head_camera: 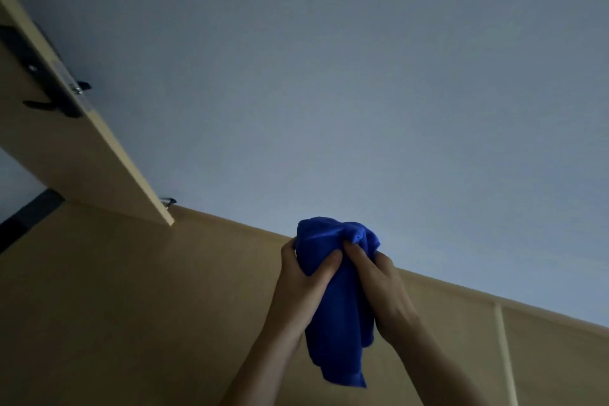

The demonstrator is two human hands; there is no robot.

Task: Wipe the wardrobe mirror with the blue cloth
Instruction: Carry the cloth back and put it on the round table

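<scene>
View: head camera tilted upward; grey ceiling [329, 76] fills the upper frame; light is dim
Task item: blue cloth [341, 316] at lower centre of the frame, bunched, held in the air in front of a beige panel [131, 290]
Long axis: cloth runs roughly top to bottom in the frame; crumpled head above the hands, loose tail hanging below them
Left hand [306, 280]: fingers [329, 262] curled and clamped on the cloth's left side
Right hand [385, 293]: fingers [357, 255] curled and pinching the cloth's right side near the top
Hands relative to each other: level, just beside one another, cloth between them; neither is clearly nearer the panel
Mirror: no reflective surface identifiable; its direction from the cloth cannot be told
Other: beige door [66, 142] with a black handle [49, 102] at upper left
Assessment: cloth appears to be in the course of being gathered or refolded; no wiping contact is made; judged early or between strokes
Risk: the hanging tail may drag if the cloth is not bunched tighter
</scene>
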